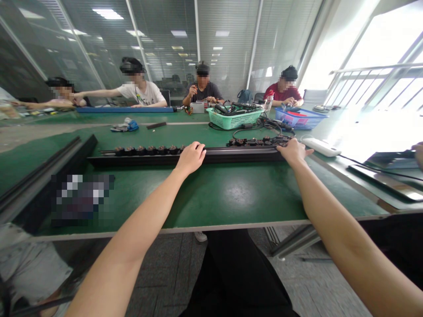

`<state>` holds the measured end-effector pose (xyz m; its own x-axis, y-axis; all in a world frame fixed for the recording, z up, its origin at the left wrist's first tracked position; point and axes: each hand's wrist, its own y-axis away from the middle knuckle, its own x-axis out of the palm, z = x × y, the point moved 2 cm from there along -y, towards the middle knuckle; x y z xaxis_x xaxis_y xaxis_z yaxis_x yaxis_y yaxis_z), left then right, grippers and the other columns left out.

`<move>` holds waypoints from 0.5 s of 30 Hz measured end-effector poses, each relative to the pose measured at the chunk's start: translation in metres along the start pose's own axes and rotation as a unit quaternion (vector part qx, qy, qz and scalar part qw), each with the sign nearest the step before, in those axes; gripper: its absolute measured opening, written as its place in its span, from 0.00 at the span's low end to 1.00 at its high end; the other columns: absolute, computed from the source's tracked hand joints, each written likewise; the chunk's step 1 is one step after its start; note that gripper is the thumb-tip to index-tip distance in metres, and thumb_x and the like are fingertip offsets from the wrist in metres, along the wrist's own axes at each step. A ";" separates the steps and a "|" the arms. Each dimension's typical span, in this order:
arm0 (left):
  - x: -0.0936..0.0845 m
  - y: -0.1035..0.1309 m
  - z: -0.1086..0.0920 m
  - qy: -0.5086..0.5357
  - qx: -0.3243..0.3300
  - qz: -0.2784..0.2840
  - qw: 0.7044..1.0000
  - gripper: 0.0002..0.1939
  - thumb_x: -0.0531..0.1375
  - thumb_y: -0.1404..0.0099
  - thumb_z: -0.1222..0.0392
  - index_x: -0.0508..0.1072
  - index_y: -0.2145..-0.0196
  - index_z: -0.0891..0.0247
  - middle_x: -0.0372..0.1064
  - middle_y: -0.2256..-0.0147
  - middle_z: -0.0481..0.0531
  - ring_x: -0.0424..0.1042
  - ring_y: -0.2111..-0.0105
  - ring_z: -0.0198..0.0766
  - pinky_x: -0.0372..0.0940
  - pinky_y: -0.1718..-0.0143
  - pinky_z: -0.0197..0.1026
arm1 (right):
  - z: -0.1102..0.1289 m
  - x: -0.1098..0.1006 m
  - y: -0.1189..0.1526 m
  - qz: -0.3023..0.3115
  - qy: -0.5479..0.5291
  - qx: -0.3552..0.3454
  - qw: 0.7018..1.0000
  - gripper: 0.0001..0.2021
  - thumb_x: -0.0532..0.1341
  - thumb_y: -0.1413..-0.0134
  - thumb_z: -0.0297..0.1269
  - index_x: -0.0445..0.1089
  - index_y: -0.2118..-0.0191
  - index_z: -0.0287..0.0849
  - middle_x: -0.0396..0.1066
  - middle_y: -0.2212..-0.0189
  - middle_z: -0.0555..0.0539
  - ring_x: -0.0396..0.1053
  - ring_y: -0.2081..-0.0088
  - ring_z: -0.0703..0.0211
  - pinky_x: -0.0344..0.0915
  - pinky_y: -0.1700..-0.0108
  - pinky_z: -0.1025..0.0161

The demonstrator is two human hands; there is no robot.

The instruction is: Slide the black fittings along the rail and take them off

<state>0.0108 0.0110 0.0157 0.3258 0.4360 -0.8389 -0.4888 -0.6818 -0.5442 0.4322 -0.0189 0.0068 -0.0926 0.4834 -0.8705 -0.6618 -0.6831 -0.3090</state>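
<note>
A long black rail (238, 156), like an open channel, lies crosswise on the green table. My left hand (192, 157) is closed over it near the middle, fingers curled across the top edge. At its right end, my right hand (295, 152) grips the rail, the outer finger sticking out to the side. Behind the rail's left half runs a row of black socket-like modules (142, 151) with coppery parts on top. More dark modules (254, 141) lie in a strip behind the right half, close to my right hand. The far fingertips of both hands are partly hidden.
A green basket (234, 119) of cables and a blue basket (297, 121) stand farther back. A white power strip (322, 146) lies at right, dark rails (56, 176) at left. Gloves (125, 125) lie behind. Several people work across the table.
</note>
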 end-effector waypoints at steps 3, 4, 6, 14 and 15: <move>0.000 0.000 0.000 -0.001 0.000 0.002 1.000 0.21 0.48 0.22 0.56 0.73 0.42 0.64 0.70 0.45 0.63 0.73 0.46 0.52 0.67 0.40 0.53 | 0.000 -0.002 -0.001 0.010 -0.020 0.008 1.000 0.24 0.64 0.44 0.48 0.73 0.46 0.38 0.74 0.51 0.30 0.66 0.44 0.32 0.56 0.44 0.27; 0.000 0.000 0.000 -0.002 0.000 0.001 1.000 0.20 0.48 0.22 0.56 0.73 0.42 0.64 0.70 0.45 0.63 0.73 0.46 0.51 0.67 0.40 0.53 | 0.000 -0.003 -0.001 0.011 -0.022 0.008 1.000 0.24 0.65 0.44 0.48 0.73 0.47 0.38 0.74 0.51 0.30 0.67 0.45 0.32 0.56 0.44 0.27; 0.001 0.000 0.000 -0.002 0.001 -0.001 1.000 0.20 0.49 0.23 0.56 0.74 0.42 0.62 0.70 0.45 0.62 0.73 0.46 0.51 0.67 0.41 0.53 | 0.000 -0.004 0.000 0.011 -0.020 0.013 1.000 0.23 0.65 0.44 0.48 0.73 0.48 0.38 0.75 0.51 0.30 0.67 0.45 0.32 0.56 0.44 0.28; 0.002 -0.001 0.001 -0.003 0.002 -0.002 1.000 0.20 0.48 0.23 0.56 0.74 0.42 0.63 0.70 0.45 0.63 0.73 0.46 0.52 0.68 0.41 0.53 | -0.006 -0.001 -0.002 -0.017 -0.011 0.003 1.000 0.21 0.66 0.44 0.47 0.75 0.50 0.37 0.75 0.53 0.30 0.68 0.46 0.31 0.57 0.44 0.28; 0.001 -0.001 0.000 -0.003 0.002 0.000 1.000 0.21 0.48 0.22 0.56 0.74 0.42 0.64 0.70 0.45 0.63 0.73 0.46 0.52 0.68 0.41 0.54 | -0.006 0.000 -0.003 -0.024 -0.007 -0.017 1.000 0.21 0.66 0.44 0.47 0.75 0.51 0.36 0.75 0.54 0.29 0.68 0.46 0.31 0.57 0.44 0.27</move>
<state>0.0112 0.0123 0.0149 0.3209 0.4406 -0.8384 -0.4919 -0.6789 -0.5450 0.4385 -0.0203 0.0056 -0.0723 0.5233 -0.8491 -0.6401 -0.6772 -0.3628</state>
